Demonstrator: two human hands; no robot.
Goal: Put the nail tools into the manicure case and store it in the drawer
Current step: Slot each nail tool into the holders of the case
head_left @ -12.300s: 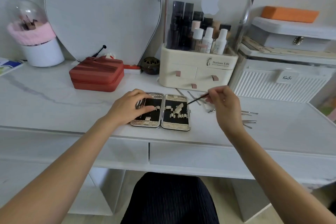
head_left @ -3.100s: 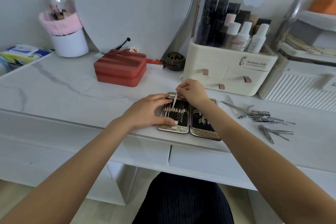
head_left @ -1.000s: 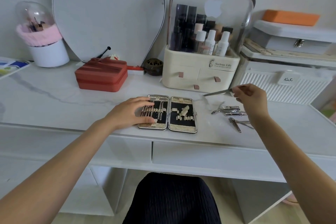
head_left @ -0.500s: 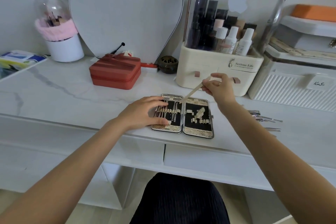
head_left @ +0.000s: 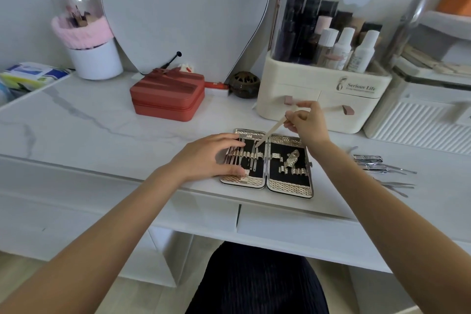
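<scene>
White marble-look vanity top [head_left: 102,120] carries the open gold-trimmed manicure case [head_left: 266,163]. Flat left hand [head_left: 206,158] pins it steady; right hand [head_left: 304,123] pinches a slim pale nail tool [head_left: 271,131], tip seemingly aimed at a left-half loop.

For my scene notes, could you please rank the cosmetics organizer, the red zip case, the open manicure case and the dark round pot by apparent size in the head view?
1. cosmetics organizer
2. red zip case and open manicure case: look alike, unranked; the manicure case lies nearer.
3. dark round pot
</scene>
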